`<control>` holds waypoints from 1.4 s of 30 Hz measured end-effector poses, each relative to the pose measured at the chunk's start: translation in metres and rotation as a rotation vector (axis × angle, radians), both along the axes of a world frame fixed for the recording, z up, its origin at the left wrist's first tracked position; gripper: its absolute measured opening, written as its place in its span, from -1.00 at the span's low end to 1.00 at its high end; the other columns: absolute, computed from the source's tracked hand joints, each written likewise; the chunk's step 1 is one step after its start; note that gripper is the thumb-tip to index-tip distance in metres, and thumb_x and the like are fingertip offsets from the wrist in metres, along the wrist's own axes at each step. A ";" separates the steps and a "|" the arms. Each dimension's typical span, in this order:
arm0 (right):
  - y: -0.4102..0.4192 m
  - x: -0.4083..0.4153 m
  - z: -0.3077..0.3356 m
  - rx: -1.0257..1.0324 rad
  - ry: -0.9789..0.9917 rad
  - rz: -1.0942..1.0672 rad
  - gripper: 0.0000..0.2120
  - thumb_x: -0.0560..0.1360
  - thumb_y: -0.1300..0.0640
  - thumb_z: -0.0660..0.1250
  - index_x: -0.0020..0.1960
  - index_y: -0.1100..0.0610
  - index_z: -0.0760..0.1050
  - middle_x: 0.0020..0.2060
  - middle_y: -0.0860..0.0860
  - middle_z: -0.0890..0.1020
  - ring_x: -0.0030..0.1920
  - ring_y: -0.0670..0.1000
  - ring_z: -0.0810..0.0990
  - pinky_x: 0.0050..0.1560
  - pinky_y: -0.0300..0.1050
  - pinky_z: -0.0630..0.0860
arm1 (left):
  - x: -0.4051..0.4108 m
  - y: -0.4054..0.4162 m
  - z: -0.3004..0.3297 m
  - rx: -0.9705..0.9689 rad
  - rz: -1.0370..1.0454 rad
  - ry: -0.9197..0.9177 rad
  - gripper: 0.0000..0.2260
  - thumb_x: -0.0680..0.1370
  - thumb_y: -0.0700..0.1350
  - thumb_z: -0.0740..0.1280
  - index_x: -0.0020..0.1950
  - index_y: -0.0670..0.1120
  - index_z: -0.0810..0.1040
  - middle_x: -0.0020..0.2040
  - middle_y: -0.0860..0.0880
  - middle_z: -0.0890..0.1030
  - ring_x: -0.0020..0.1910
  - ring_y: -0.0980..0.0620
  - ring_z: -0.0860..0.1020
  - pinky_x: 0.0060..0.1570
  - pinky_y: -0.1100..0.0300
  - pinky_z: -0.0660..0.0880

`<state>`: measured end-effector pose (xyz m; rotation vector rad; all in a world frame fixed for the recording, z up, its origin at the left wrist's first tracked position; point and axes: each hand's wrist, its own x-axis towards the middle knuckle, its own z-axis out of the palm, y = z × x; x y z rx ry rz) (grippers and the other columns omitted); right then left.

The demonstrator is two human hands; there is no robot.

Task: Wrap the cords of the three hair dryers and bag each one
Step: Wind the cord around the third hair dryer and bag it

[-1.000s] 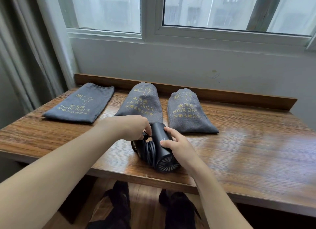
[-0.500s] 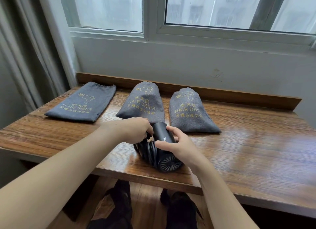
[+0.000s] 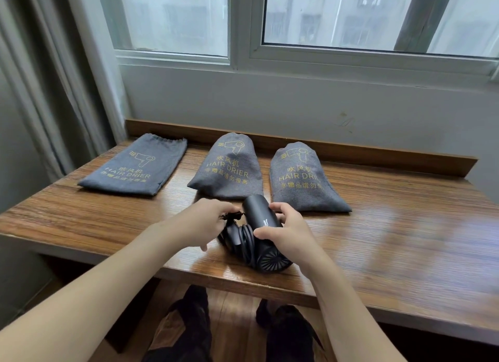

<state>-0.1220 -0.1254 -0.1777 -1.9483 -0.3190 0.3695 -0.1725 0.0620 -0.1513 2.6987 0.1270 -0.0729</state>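
Note:
A black hair dryer [image 3: 261, 215] lies on the wooden table [image 3: 391, 240] near its front edge, rear grille toward me, with its black cord [image 3: 244, 240] coiled beside the body. My right hand [image 3: 290, 230] grips the dryer's barrel. My left hand [image 3: 201, 222] pinches the cord's plug end at the dryer's left. Behind them lie three grey "HAIR DRIER" bags: a flat one [image 3: 135, 168] at the left, a bulging one [image 3: 229, 167] in the middle and another bulging one [image 3: 303, 178] at the right.
A raised wooden lip [image 3: 378, 152] runs along the table's back under the window wall. A curtain [image 3: 46, 91] hangs at the left. My feet in dark shoes [image 3: 189, 326] stand on the wood floor below the table's front edge.
My left hand has shifted slightly left and opened a little round the plug end. The camera view has moved; dryer and bags stay put.

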 end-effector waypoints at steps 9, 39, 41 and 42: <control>-0.001 0.001 0.004 0.004 0.029 0.049 -0.20 0.09 0.04 0.46 0.35 0.05 0.47 0.07 0.08 0.62 -0.03 0.04 0.64 -0.01 -0.10 0.58 | 0.006 -0.003 0.035 0.347 -0.256 0.180 -0.62 0.58 -0.18 0.19 0.37 0.06 0.50 -0.01 0.02 0.54 -0.29 0.11 0.41 -0.20 0.21 0.33; 0.015 -0.017 0.026 -0.827 -0.477 0.371 -0.26 0.41 -0.37 0.33 0.51 -0.28 0.15 0.45 0.09 0.19 0.33 0.18 0.34 0.31 0.10 0.38 | 0.030 0.013 0.014 -0.235 -0.107 0.225 -0.72 0.48 -0.18 0.47 0.16 -0.12 0.53 -0.22 -0.09 0.56 -0.32 0.03 0.55 -0.17 0.04 0.66; 0.015 -0.017 0.025 -0.821 -0.474 0.361 -0.30 0.41 -0.35 0.33 0.48 -0.29 0.18 0.42 0.07 0.22 0.30 0.17 0.35 0.28 0.10 0.40 | 0.029 0.017 0.013 -0.220 -0.116 0.190 -0.72 0.46 -0.11 0.50 0.15 -0.06 0.59 -0.19 -0.02 0.56 -0.35 0.10 0.55 -0.22 0.14 0.63; 0.015 -0.017 0.026 -0.818 -0.473 0.355 -0.32 0.40 -0.33 0.32 0.47 -0.30 0.19 0.40 0.06 0.22 0.29 0.17 0.35 0.26 0.10 0.41 | 0.028 0.019 0.013 -0.203 -0.129 0.170 -0.72 0.46 -0.06 0.51 0.14 -0.02 0.61 -0.13 0.04 0.57 -0.30 0.12 0.57 -0.18 0.15 0.62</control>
